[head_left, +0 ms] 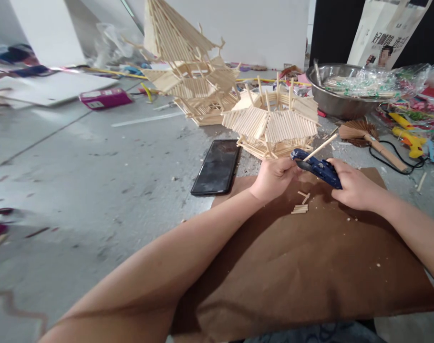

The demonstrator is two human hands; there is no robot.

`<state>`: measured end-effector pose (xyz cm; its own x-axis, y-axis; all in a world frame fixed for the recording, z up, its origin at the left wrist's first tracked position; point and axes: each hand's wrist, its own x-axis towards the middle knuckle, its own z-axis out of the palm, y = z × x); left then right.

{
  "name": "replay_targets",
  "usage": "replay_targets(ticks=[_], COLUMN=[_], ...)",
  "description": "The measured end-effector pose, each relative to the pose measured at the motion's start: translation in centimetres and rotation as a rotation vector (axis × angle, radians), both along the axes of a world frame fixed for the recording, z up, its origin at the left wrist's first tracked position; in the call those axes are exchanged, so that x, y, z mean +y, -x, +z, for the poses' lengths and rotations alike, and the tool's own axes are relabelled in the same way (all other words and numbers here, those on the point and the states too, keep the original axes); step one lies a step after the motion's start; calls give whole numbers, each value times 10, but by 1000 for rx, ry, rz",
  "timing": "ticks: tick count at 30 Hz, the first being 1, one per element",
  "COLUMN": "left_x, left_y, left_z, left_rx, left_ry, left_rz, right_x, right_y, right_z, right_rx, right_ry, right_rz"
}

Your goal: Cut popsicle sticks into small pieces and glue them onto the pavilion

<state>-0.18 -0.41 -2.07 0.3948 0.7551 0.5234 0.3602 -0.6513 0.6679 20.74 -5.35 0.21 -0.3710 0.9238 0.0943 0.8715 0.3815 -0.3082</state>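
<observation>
My right hand (355, 186) is closed around a dark blue hand cutter (319, 169), whose head points left. A thin wooden stick (322, 146) slants up to the right past the cutter's head. Its lower end reaches toward the curled fingers of my left hand (276, 178), which are pinched on it beside the cutter. Below both hands, several short cut stick pieces (300, 208) lie on a brown paper sheet (274, 276). Just beyond my left hand stands a small six-sided stick model (292, 126) with upright posts.
A black phone (217, 166) lies left of the paper. Behind stands a taller stick pagoda (197, 88). At right are a steel bowl (340, 102) of wrapped sticks, a brown brush (376, 143) and a yellow glue gun (412, 140). A purple box (106, 98) lies at far left.
</observation>
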Motion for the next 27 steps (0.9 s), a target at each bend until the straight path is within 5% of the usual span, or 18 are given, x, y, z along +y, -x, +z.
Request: replay_targets(ticks=[3,12,23,27], left_x=[0,-10,-6,-2], left_y=[0,-3,-3,-2], left_z=[0,8,8,5], left_rx=[-6,-173,-294,-214], left_ry=[21,416,515,389], left_rz=[4,-198,-270,-237], right_x=[-1,2,-2,-1], right_y=[2,0,4,3], right_z=[-2,0,-1,-1], right_rx=[-11,-53,73,82], right_ry=[-27,-86,20,52], right_rz=[-6,1,-30,-14])
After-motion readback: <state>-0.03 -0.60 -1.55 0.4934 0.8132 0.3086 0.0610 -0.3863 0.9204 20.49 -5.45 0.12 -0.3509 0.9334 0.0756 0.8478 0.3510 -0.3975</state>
